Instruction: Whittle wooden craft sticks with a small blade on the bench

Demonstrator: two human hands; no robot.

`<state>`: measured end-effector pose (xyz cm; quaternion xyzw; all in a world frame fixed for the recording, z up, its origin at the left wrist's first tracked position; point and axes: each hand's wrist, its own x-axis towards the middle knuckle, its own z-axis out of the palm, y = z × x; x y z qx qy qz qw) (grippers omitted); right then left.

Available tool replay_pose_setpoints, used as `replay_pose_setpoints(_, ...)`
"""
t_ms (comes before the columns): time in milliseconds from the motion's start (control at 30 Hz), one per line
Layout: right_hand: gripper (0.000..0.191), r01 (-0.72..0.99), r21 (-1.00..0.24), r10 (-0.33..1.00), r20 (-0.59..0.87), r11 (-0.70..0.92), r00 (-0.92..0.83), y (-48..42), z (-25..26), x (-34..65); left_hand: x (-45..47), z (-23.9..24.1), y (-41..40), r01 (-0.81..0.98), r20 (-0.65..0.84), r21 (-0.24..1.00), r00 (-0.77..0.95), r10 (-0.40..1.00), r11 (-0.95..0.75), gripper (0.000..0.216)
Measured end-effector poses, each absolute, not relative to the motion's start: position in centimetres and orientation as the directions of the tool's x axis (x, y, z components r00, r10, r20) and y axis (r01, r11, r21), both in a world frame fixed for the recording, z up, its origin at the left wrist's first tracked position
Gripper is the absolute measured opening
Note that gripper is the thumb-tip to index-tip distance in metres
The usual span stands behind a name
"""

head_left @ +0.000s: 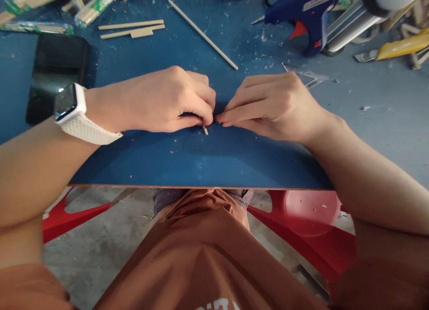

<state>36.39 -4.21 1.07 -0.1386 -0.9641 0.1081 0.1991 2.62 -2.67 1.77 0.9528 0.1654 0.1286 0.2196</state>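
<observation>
My left hand is closed in a pinch on a short piece of thin wooden stick, whose pale end pokes out below the fingertips near the table's front edge. Just to the right, my right hand has its fingertips pressed together close to the left fingers. A tiny light speck shows at its tips, but what it holds is too small to name. Beyond the hands lies a long thin wooden stick, slanting across the blue tabletop.
Two thin sticks, one with a small flat piece against it, lie at the back left near a black phone-like object and wrapped sticks. At right are a blue glue gun, a yellow cutter and a clear triangular piece.
</observation>
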Motion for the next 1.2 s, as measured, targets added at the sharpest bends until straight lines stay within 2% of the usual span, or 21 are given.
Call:
replay_pose_setpoints(167,0.026,0.194,-0.303,0.299,0.352,0.933,-0.887,-4.2,1.8,36.5,2.7,2.1,-2.8,0.281,0.141,0.45,0.915,0.378,-0.848,0.045)
replay_pose_setpoints(300,0.031,0.271,-0.379,0.395,0.301,0.885,-0.868,-4.0,1.8,36.8,2.7,2.1,-2.9,0.284,0.148,0.436,0.913,0.379,-0.854,0.042)
replay_pose_setpoints(433,0.035,0.32,-0.403,0.447,0.275,0.857,-0.851,-3.8,1.7,36.8,2.8,2.3,-3.0,0.276,0.143,0.423,0.92,0.365,-0.863,0.042)
replay_pose_setpoints(667,0.026,0.152,-0.305,0.278,0.425,0.94,-0.861,-4.3,1.2,36.0,2.9,1.8,-2.5,0.275,0.128,0.513,0.912,0.39,-0.813,0.039)
replay_pose_setpoints(833,0.038,0.178,-0.346,0.303,0.352,0.921,-0.886,-3.8,1.4,36.0,3.0,1.4,-2.3,0.26,0.147,0.514,0.912,0.383,-0.817,0.039)
replay_pose_setpoints(1000,0.035,0.155,-0.374,0.286,0.328,0.914,-0.9,-3.0,2.1,36.3,3.0,1.5,-2.1,0.24,0.151,0.521,0.918,0.365,-0.819,0.039)
replay_pose_setpoints(1133,0.046,0.122,-0.31,0.226,0.327,0.943,-0.918,-3.3,1.9,35.4,3.0,1.5,-2.2,0.241,0.141,0.482,0.928,0.346,-0.842,0.057)
replay_pose_setpoints(1200,0.049,0.101,-0.323,0.208,0.317,0.941,-0.925,-3.0,1.9,35.4,3.0,1.5,-2.3,0.267,0.118,0.494,0.922,0.369,-0.827,0.062)
